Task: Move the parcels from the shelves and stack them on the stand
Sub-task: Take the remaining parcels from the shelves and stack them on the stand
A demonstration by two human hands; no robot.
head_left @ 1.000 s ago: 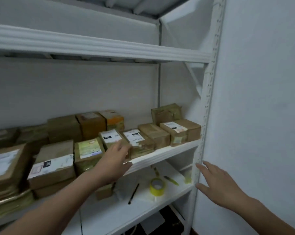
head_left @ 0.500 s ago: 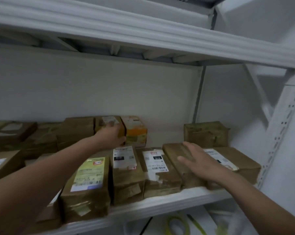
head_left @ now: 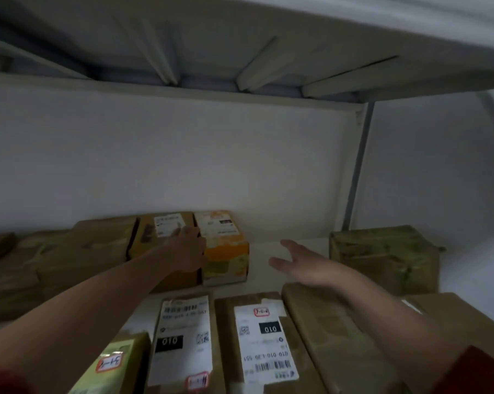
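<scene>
Several taped cardboard parcels fill the white shelf (head_left: 264, 281). In the back row a brown parcel with a white label (head_left: 152, 237) stands against an orange parcel (head_left: 225, 248). My left hand (head_left: 187, 247) lies on the brown parcel's top right edge, fingers stretched toward its label, touching the orange parcel's side. My right hand (head_left: 302, 263) hovers open with fingers spread above bare shelf, just right of the orange parcel. The front row has two parcels with "010" labels (head_left: 183, 336) (head_left: 264, 339). The stand is out of sight.
A green-taped parcel (head_left: 382, 257) sits at the back right near the grey upright post (head_left: 356, 172). More brown parcels (head_left: 92, 248) crowd the back left. A plain brown parcel (head_left: 334, 336) lies under my right forearm. The upper shelf's underside (head_left: 240, 52) hangs close overhead.
The view has pushed deeper into the shelf. My right hand left the front brown parcel and moved back beside the orange parcel. My left hand stays on the back-row brown parcel.
</scene>
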